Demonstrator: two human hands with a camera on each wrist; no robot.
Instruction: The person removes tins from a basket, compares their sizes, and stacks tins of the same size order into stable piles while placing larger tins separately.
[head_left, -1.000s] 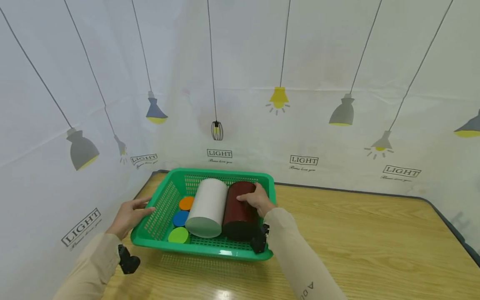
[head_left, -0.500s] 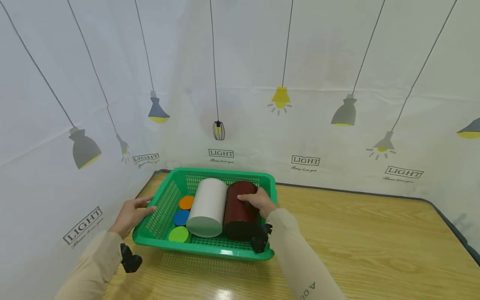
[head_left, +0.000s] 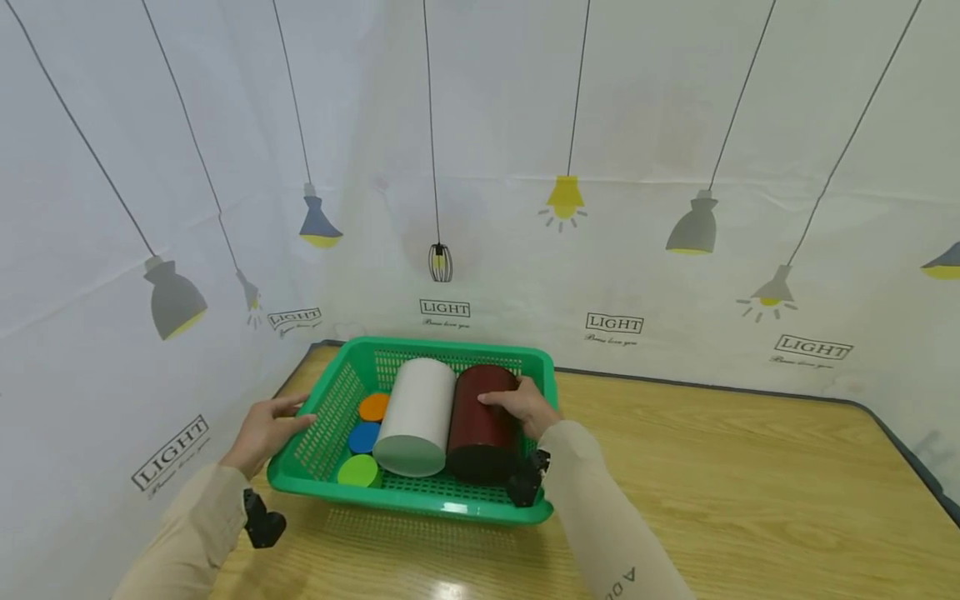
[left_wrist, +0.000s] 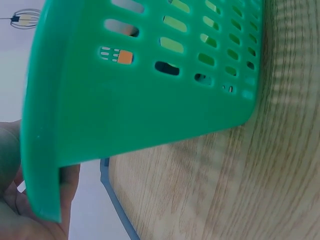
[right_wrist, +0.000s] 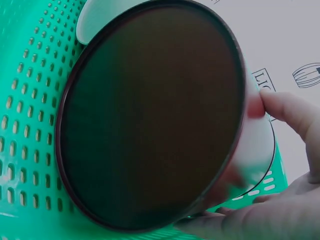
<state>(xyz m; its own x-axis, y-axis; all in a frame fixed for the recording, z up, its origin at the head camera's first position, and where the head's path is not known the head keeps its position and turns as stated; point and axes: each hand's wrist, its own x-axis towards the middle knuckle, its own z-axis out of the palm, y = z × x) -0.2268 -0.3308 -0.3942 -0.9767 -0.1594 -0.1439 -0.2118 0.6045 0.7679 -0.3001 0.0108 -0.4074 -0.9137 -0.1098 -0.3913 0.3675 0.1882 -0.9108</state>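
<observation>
A green plastic basket (head_left: 352, 492) with slotted walls stands on the table. My left hand (head_left: 264, 432) grips its left rim; in the left wrist view the fingers (left_wrist: 67, 190) pass behind the rim (left_wrist: 42, 125). Inside, on the right, a dark red cylinder (head_left: 480, 429) lies on its side. My right hand (head_left: 527, 408) holds that cylinder, thumb on top and the other fingers along its right side. Its dark round end (right_wrist: 155, 120) fills much of the right wrist view. A white cylinder (head_left: 420, 408) lies just left of it.
Orange (head_left: 373, 407), blue (head_left: 363, 437) and lime green (head_left: 359, 471) round pieces sit in a row at the basket's left. The wooden tabletop (head_left: 712, 467) extends to the right. Behind it hangs a white cloth (head_left: 510, 258) printed with lamps; another side of cloth is close at left.
Both hands keep their places on the basket rim and the dark red cylinder. The whole scene shifts very slightly right in the head view; otherwise nothing visibly moves.
</observation>
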